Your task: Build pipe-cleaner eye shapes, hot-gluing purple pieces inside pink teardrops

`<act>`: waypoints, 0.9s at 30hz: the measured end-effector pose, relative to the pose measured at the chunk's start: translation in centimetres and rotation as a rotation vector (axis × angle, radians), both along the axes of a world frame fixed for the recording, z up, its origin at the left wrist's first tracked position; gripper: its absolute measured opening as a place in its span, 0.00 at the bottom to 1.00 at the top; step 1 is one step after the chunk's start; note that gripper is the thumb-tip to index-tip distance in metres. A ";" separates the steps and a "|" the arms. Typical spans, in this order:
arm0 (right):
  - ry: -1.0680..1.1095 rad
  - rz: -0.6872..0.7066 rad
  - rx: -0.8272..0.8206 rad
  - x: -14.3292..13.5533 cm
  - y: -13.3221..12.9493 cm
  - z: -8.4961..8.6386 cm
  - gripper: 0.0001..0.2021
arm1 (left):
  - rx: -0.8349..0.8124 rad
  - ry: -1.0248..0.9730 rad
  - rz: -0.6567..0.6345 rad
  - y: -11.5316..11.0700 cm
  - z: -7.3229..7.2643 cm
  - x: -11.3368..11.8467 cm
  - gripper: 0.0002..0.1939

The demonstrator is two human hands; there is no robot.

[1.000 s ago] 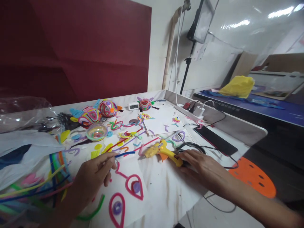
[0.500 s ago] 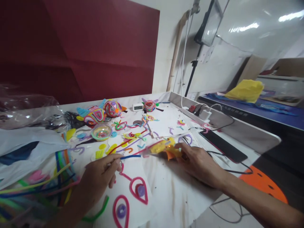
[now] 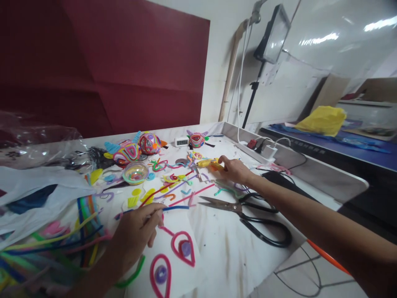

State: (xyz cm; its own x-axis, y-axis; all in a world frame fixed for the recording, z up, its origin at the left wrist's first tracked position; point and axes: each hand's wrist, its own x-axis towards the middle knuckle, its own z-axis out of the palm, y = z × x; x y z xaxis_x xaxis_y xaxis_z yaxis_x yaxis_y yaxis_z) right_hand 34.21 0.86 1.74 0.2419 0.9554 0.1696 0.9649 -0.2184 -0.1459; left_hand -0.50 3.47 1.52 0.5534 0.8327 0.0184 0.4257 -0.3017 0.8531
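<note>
My left hand (image 3: 139,225) pinches a dark blue pipe cleaner (image 3: 176,207) between thumb and fingertips, its free end pointing right. Below it on white paper lie two pink teardrop loops (image 3: 192,250) with purple coils (image 3: 161,274) inside. Farther back, my right hand (image 3: 234,169) has its fingers closed on a yellow glue gun (image 3: 206,163), which is low over the table with its nozzle to the left. Large black-handled scissors (image 3: 237,207) lie spread on the paper beneath my right forearm. A loose pink pipe cleaner (image 3: 198,193) rests left of the scissors.
Bundled pipe cleaners (image 3: 85,219) and a plastic bag (image 3: 40,140) fill the left side. Decorated balls (image 3: 150,142), a clear bowl (image 3: 135,173) and a small digital clock (image 3: 181,142) stand toward the back. A power strip (image 3: 256,151) runs along the right rim.
My right hand has moved away toward the back with the glue gun, and the scissors now show where it was. My left hand keeps its pinch on the blue pipe cleaner.
</note>
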 end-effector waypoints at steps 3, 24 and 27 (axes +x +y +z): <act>-0.003 0.004 -0.004 -0.2 -1.3 0.5 0.15 | -0.016 0.008 0.013 -0.2 0.1 0.1 0.20; 0.082 0.241 -0.129 -0.7 -14.6 -0.9 0.13 | -0.064 0.034 -0.027 -0.3 -1.0 0.4 0.22; 0.105 0.206 -0.124 -1.2 -15.2 -0.6 0.15 | -0.072 0.042 -0.017 -0.2 -0.8 0.4 0.22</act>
State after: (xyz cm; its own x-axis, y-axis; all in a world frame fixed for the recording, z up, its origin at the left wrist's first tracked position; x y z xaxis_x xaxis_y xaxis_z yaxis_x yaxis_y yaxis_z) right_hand 33.00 -14.37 1.12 0.0498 0.9982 0.0323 0.9719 -0.0410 -0.2318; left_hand -0.05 3.25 0.68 0.5669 0.8213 -0.0643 0.4565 -0.2482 0.8544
